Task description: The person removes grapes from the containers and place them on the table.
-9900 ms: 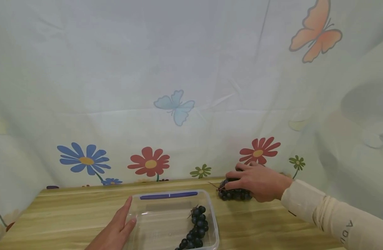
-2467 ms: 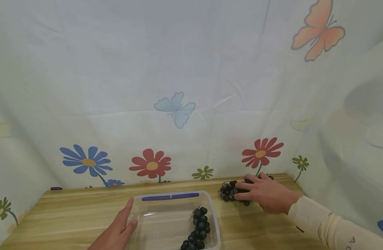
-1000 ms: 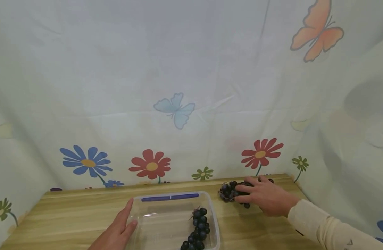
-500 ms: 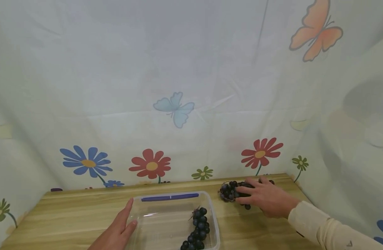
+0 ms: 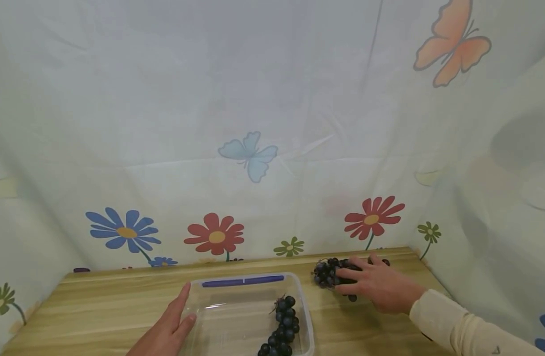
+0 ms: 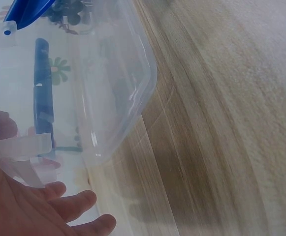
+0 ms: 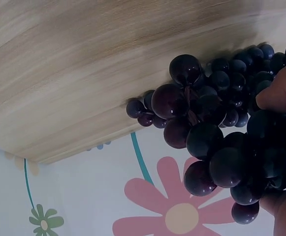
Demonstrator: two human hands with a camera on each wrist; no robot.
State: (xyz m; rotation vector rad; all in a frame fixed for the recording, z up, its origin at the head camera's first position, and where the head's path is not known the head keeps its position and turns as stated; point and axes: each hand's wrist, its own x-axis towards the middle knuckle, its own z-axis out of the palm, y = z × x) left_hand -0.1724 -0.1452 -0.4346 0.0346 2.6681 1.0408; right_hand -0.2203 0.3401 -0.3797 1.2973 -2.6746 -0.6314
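Observation:
My right hand grips a bunch of dark grapes on the wooden table, right of the container. In the right wrist view, thumb and fingers stand on opposite sides of the fruit. Behind it, more dark grapes lie against the tabletop. My left hand rests at the left side of a clear plastic container, its fingers extended and thumb apart. The container's near end is cut off by the head view. Inside it, along the right wall, lies another bunch of dark grapes.
A blue clip runs along the container's far rim. The wooden table ends at a white cloth backdrop printed with flowers and butterflies. The cloth also closes off both sides.
Compared with ten seconds ago, my right hand sits slightly farther right and lower on the grapes. It barely shifts in the last second. The left hand and container stay put.

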